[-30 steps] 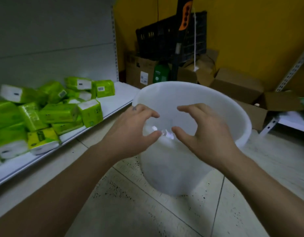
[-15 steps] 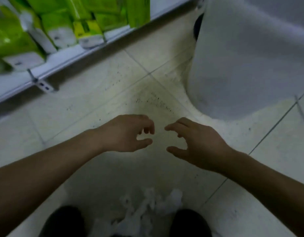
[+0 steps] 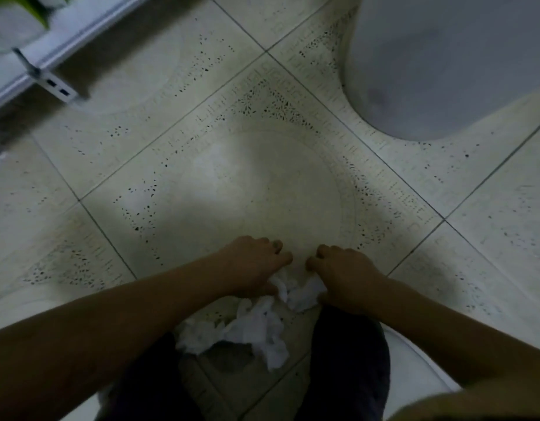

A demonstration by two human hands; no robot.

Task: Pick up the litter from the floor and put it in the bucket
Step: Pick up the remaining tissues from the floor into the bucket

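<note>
Crumpled white tissue litter (image 3: 256, 326) lies on the tiled floor between my two dark-trousered legs. My left hand (image 3: 253, 265) is curled down onto the upper end of the pile, its fingers closed around tissue. My right hand (image 3: 344, 278) grips the tissue from the other side, fingers bent over it. The white plastic bucket (image 3: 445, 65) stands on the floor at the upper right, well away from both hands; only its lower wall shows.
A white metal shelf edge (image 3: 35, 53) with green tissue packs (image 3: 16, 7) runs along the upper left. Pale speckled floor tiles (image 3: 262, 183) stretch between my hands and the bucket. My legs (image 3: 347, 360) frame the litter.
My view dropped from the bucket's mouth to the floor. Both hands came down from over the bucket, passed open above the tiles, and now close on the tissue pile.
</note>
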